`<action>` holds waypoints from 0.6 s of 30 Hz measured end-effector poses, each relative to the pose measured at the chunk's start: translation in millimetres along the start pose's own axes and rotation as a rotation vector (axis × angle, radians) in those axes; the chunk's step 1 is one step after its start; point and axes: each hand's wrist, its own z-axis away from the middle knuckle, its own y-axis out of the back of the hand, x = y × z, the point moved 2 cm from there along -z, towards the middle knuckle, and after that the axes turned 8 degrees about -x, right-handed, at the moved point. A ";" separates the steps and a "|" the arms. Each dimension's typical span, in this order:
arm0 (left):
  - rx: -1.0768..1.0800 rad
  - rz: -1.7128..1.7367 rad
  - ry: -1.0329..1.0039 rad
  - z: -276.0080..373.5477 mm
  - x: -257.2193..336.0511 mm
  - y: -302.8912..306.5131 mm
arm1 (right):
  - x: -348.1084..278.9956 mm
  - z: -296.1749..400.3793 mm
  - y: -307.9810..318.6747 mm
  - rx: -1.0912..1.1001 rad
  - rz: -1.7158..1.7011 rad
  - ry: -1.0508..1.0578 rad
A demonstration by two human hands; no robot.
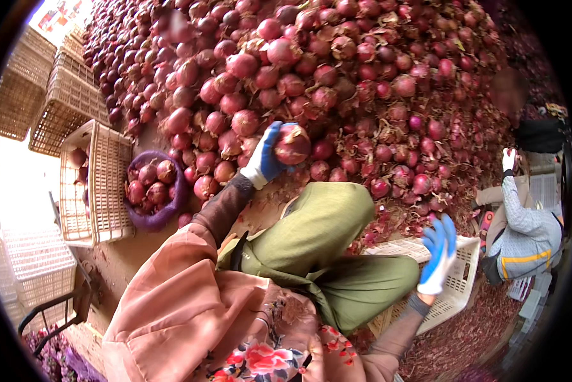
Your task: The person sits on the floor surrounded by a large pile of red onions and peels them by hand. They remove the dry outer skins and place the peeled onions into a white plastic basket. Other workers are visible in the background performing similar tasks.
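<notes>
My left hand (269,157), in a blue and white work glove, grips a large red onion (292,144) at the near edge of a big heap of red onions (267,76). My right hand (437,255), gloved the same way, is raised with its fingers apart and nothing in it. It hangs over a cream plastic crate (460,281) beside my right knee. To the left of the heap's edge stands a purple mesh bag (159,220), its mouth rolled down, with several red onions in it.
Left of the mesh bag stands a cream crate (110,186) holding some onions, with stacked crates (71,90) beyond. White crates (40,258) and a black metal handle (52,308) are at the lower left. A co-worker (527,238) sits at the far right. Loose onion skins (477,320) cover the floor.
</notes>
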 end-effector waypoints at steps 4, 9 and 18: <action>0.000 -0.687 -0.442 -38.8 -1.0 -112.5 | -30.8 -10.5 -84.8 -0.313 -0.197 0.197; -0.302 -0.930 -0.516 -69.2 -27.5 -216.2 | -55.6 -30.4 -102.5 -0.166 -0.282 0.214; -0.480 -0.625 -0.186 -80.4 -105.1 -244.9 | -9.5 -17.5 -44.1 0.182 -0.155 0.178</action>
